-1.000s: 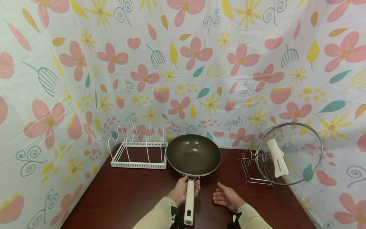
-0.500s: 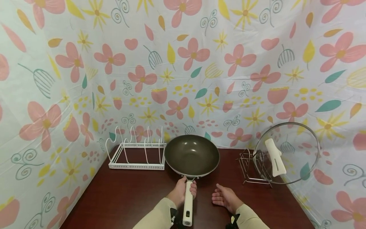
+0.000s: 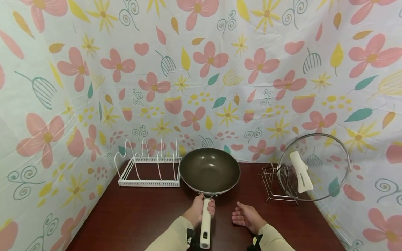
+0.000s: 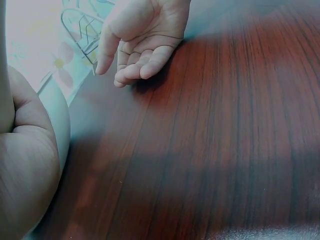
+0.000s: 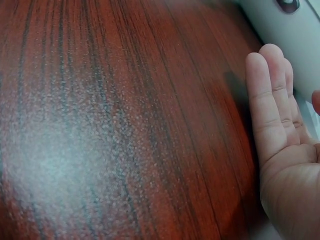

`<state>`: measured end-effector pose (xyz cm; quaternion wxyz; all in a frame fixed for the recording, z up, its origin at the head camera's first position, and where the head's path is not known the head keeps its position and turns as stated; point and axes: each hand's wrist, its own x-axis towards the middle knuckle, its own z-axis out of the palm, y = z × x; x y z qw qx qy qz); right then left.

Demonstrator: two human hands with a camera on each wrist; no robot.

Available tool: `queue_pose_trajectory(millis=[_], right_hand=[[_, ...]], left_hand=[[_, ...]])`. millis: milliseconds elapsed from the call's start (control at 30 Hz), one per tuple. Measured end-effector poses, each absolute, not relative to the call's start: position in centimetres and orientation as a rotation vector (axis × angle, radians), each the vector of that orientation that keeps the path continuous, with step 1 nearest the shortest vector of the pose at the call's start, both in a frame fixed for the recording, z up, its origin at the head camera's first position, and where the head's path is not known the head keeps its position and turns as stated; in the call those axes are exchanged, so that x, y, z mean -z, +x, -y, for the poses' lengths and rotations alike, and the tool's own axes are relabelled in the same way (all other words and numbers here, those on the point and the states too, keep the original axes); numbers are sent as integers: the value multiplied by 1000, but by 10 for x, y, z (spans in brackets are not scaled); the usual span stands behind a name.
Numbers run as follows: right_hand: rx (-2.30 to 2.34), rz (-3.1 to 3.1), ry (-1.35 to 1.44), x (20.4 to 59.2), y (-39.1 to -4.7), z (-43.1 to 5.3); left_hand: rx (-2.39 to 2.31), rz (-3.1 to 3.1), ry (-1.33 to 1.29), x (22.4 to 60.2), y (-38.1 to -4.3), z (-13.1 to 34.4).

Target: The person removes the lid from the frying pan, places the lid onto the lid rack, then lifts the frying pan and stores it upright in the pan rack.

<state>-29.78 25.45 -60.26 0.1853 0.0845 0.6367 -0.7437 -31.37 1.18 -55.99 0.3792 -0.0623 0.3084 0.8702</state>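
A deep frying pan (image 3: pixel 209 169) with a dark coated inside stands at the middle of the table, its cream handle (image 3: pixel 205 223) pointing toward me. My left hand (image 3: pixel 196 209) grips that handle close to the pan, fingers curled round it. In the left wrist view the left hand (image 4: pixel 30 165) shows at the left edge, by the pan's pale outer side (image 4: pixel 57 120). To the right of the handle my right hand (image 3: pixel 248 217) rests on its side on the table, fingers extended, holding nothing. The right wrist view shows its straight fingers (image 5: pixel 267 100).
A white rack (image 3: pixel 149 182) with upright hoops stands left of the pan. At the right, a wire stand (image 3: pixel 279 198) holds a glass lid (image 3: pixel 326 167) with a cream handle (image 3: pixel 301 172). The dark red table (image 3: pixel 150 212) meets a flower-printed cloth (image 3: pixel 220 87) behind.
The fingers of my left hand have closed round the pan handle, where before they lay open beneath it. The view has shifted slightly; the right hand stays in place.
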Motion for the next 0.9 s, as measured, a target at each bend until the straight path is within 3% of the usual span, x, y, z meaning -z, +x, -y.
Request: queue_pose_trajectory(millis=[900], right_hand=[[2100,-1778,210,603,-297,-256]], left_hand=[[-2234,-945,-156,563,-312,-18]])
